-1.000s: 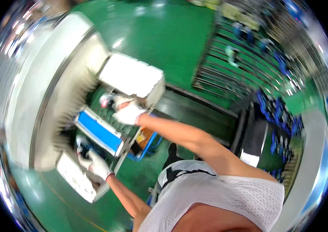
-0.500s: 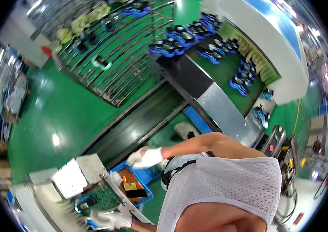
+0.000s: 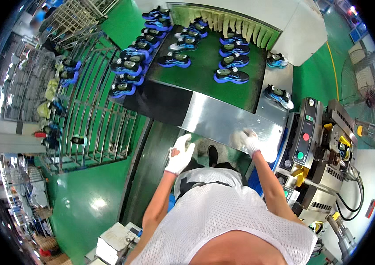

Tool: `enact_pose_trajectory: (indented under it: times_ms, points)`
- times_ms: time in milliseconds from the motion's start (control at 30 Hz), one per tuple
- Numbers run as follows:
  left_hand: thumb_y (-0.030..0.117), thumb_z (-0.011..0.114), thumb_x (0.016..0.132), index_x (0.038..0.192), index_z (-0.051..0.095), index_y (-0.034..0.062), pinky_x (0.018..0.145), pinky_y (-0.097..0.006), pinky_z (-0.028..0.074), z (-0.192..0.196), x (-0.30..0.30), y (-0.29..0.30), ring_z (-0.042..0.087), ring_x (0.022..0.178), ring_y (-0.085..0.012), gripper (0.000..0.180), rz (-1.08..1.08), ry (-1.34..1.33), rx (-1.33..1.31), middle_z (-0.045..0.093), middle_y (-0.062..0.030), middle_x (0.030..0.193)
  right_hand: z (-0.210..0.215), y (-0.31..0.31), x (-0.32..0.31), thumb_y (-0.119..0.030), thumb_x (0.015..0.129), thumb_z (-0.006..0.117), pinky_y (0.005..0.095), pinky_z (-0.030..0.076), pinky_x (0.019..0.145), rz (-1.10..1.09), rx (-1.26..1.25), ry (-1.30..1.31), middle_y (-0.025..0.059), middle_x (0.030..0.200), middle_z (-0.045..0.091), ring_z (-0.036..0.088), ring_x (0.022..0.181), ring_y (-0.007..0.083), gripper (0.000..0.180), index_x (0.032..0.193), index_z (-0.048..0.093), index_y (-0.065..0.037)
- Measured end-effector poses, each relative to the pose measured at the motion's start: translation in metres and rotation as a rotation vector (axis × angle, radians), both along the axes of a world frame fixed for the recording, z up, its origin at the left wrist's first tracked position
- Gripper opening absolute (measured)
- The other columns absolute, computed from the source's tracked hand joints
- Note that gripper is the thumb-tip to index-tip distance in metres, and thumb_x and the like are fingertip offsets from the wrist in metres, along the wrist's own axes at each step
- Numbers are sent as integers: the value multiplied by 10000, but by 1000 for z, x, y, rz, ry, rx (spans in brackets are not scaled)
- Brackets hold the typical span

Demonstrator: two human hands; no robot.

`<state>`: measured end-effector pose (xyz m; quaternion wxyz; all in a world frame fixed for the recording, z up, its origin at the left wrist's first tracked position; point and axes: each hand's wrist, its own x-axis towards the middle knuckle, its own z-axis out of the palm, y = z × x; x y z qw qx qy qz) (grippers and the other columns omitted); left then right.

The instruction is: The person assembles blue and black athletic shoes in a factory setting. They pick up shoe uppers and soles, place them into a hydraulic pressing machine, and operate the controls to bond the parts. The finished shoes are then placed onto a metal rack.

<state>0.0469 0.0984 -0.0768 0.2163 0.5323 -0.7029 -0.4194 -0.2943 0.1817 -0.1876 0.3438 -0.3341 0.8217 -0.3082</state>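
Both my hands wear white gloves. My left hand (image 3: 180,154) hangs in the air, fingers apart and holding nothing, just before the near edge of a shiny steel plate (image 3: 223,119). My right hand (image 3: 250,140) rests with spread fingers on the plate's lower right corner. Beyond the plate runs a dark green conveyor belt (image 3: 205,70) carrying several blue and black shoes (image 3: 231,75). Another blue shoe (image 3: 278,95) lies on the steel ledge to the right of the belt.
A control box (image 3: 303,132) with red and green buttons stands right of my right hand, with machinery (image 3: 337,145) behind it. A metal wire rack (image 3: 90,115) with shoes is at the left. A grey machine (image 3: 112,240) sits at the lower left on the green floor.
The view has swung from the grey machine and blue bin round to the conveyor. My hands have left that machine; the right one now lies on the steel plate.
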Motion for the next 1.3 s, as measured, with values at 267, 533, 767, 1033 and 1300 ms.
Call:
enact_pose_trajectory:
  times_ms: [267, 533, 767, 1033, 1300]
  points:
    - [231, 705, 906, 1392, 501, -25, 1018, -430, 489, -113, -70, -188, 623, 1168, -366, 586, -7, -138, -83, 592, -253, 1315, 6, 143, -2, -320, 930, 676, 346, 579, 797, -378, 237, -93, 145, 1125, 703, 694, 974, 210, 499, 1290, 636, 23]
    - [456, 688, 897, 1571, 220, 9, 1138, -530, 376, -107, -102, -428, 419, 1387, -462, 935, 181, -390, -90, 366, -318, 1524, 14, 215, 68, -203, 916, 662, 323, 588, 590, -1058, 329, -443, 113, 923, 694, 687, 740, 195, 379, 1233, 649, 5]
    - [472, 564, 986, 1414, 487, 49, 1047, -540, 422, -166, -117, -510, 506, 1287, -433, 607, 39, -356, -291, 519, -264, 1393, 67, 186, 122, -197, 923, 701, 350, 621, 634, -1142, 471, -431, 151, 1083, 695, 716, 833, 208, 455, 1303, 596, 31]
    - [276, 622, 992, 1167, 618, -1, 936, -455, 468, -158, -104, -510, 595, 1064, -385, 327, -46, -243, -342, 592, -225, 1177, 71, 116, 109, -407, 881, 657, 434, 523, 948, -437, 746, -180, 205, 1253, 668, 641, 1143, 343, 565, 1302, 640, -30]
    - [106, 706, 911, 1087, 673, 26, 806, -351, 524, -40, -160, -395, 636, 885, -252, 196, -553, -12, -386, 641, -136, 1082, 116, -62, 58, -293, 928, 682, 341, 482, 1046, -523, -22, -389, 205, 1362, 631, 613, 1274, 282, 625, 1425, 487, 33]
